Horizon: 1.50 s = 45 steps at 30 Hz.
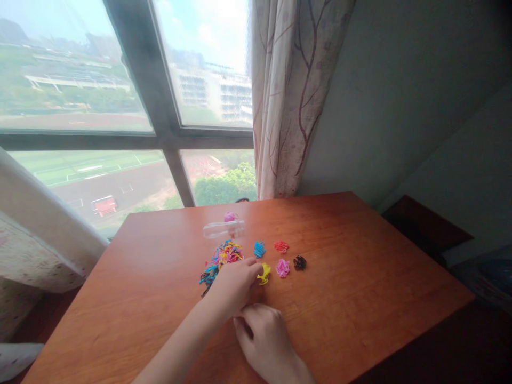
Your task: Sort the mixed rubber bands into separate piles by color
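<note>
Left hand (237, 277) at yellow pile (264, 273), its 3 o'clock; mixed pile (224, 256) at its 11.
Risk: a brush of the left hand could scatter mixed pile into yellow pile. Left fingertips bent, grip cannot be told; right hand (262, 330), at 5 o'clock, fingers curled, contents hidden.

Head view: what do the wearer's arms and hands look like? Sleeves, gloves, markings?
Left hand and right hand: ungloved, no ring, watch, cable or marking visible. Left forearm: slim, bare, no sleeve in view. Right forearm: bare too, mostly out of frame.
</note>
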Each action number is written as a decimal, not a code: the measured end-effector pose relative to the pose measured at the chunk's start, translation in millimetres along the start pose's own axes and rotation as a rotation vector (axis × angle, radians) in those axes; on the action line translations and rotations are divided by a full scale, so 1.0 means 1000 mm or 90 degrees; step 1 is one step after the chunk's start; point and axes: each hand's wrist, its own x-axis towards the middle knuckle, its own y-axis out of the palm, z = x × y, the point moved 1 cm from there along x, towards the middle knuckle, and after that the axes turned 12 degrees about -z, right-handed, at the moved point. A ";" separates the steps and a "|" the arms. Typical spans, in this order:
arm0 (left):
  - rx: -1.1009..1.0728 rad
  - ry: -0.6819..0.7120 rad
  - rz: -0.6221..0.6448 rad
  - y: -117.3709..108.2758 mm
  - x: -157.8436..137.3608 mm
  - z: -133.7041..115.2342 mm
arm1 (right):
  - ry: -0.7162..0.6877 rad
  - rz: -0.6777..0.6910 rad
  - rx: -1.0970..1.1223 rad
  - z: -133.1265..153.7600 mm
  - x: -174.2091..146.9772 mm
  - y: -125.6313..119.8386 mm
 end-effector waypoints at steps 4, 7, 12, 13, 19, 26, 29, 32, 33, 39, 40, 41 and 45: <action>0.003 -0.012 -0.006 -0.012 -0.005 0.003 | -0.001 -0.001 0.012 0.000 0.000 -0.001; -0.014 -0.046 -0.041 -0.021 -0.015 0.013 | 0.002 0.002 0.009 0.001 0.000 -0.002; -0.098 -0.117 -0.118 -0.030 -0.043 0.040 | 0.007 0.021 0.004 0.000 0.000 -0.002; -0.110 -0.133 -0.134 -0.030 -0.049 0.045 | 0.009 0.027 0.001 0.000 0.000 -0.002; -0.151 -0.192 -0.203 -0.021 -0.076 0.062 | 0.029 0.048 -0.042 0.001 0.004 0.001; -0.171 -0.199 -0.220 -0.017 -0.078 0.063 | 0.036 0.051 -0.090 0.000 0.017 0.003; -0.163 -0.192 -0.204 -0.017 -0.077 0.061 | 0.019 0.063 -0.089 0.002 0.024 0.007; -0.154 -0.195 -0.194 -0.017 -0.077 0.060 | 0.017 0.061 -0.102 0.004 0.028 0.012; -0.151 -0.197 -0.192 -0.017 -0.077 0.060 | 0.016 0.057 -0.108 0.004 0.030 0.014; -0.143 -0.198 -0.183 -0.017 -0.076 0.058 | 0.020 0.045 -0.117 0.002 0.031 0.018; -0.142 -0.197 -0.181 -0.017 -0.076 0.057 | 0.024 0.045 -0.115 0.002 0.031 0.017; -0.141 -0.197 -0.178 -0.017 -0.076 0.057 | 0.030 0.045 -0.114 0.002 0.031 0.017; -0.137 -0.193 -0.171 -0.017 -0.075 0.055 | 0.047 0.044 -0.126 0.005 0.031 0.018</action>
